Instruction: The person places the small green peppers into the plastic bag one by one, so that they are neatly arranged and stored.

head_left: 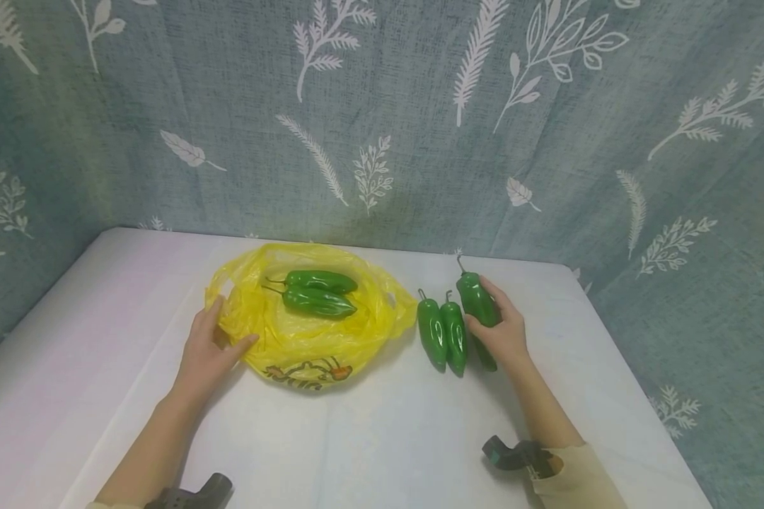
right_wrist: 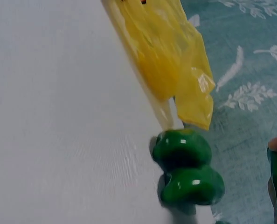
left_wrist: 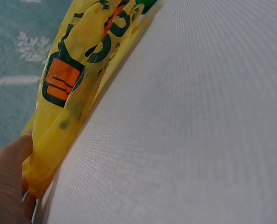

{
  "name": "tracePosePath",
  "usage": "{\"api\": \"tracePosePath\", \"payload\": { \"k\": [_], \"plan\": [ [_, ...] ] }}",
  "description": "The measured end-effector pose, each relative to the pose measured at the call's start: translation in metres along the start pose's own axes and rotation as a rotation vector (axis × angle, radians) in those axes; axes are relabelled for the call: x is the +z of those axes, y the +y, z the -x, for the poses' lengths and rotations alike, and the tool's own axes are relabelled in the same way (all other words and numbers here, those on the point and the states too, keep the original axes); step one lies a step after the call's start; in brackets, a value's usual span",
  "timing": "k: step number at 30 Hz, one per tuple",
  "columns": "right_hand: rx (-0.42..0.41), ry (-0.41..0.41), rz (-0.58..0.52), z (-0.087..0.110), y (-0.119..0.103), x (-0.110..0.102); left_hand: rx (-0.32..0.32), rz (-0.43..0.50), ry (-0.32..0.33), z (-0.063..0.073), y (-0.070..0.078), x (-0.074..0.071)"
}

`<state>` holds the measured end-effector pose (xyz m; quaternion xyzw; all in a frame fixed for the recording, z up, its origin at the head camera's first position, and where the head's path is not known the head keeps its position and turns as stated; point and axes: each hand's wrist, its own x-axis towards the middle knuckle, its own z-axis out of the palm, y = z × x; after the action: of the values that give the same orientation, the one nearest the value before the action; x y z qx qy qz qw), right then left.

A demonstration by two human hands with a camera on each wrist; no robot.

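Observation:
A thin yellow plastic bag [head_left: 276, 339] lies spread on the table with its mouth facing up. Inside it, two green peppers [head_left: 318, 302] rest side by side. My left hand [head_left: 206, 353] holds the bag's left edge, its thumb [left_wrist: 15, 154] on the near side. With my right hand [head_left: 504, 329] I grip a green pepper [head_left: 476, 297] by its side, stem pointing away. Below that hand, part of another pepper [head_left: 486, 355] shows. Two more peppers [right_wrist: 187, 149] lie together between the bag and my right hand.
A white cloth covers the table [head_left: 382, 438]. Behind and along the sides hangs a blue-green curtain [head_left: 420, 177] with white leaf patterns. Dark straps with camera mounts [head_left: 516, 454] sit on both wrists.

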<state>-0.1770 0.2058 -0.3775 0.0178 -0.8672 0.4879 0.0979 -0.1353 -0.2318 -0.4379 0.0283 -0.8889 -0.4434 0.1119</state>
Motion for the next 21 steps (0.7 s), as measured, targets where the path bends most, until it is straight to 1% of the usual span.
{"api": "tracePosePath", "payload": {
  "k": [11,21],
  "plan": [
    [-0.1,-0.042,-0.007,-0.003,-0.013,0.011,-0.003,0.009,-0.002,0.001,0.001,0.0],
    [-0.144,-0.107,-0.008,-0.002,-0.028,0.023,0.01,0.021,-0.002,0.0,0.0,0.0]
  ]
}}
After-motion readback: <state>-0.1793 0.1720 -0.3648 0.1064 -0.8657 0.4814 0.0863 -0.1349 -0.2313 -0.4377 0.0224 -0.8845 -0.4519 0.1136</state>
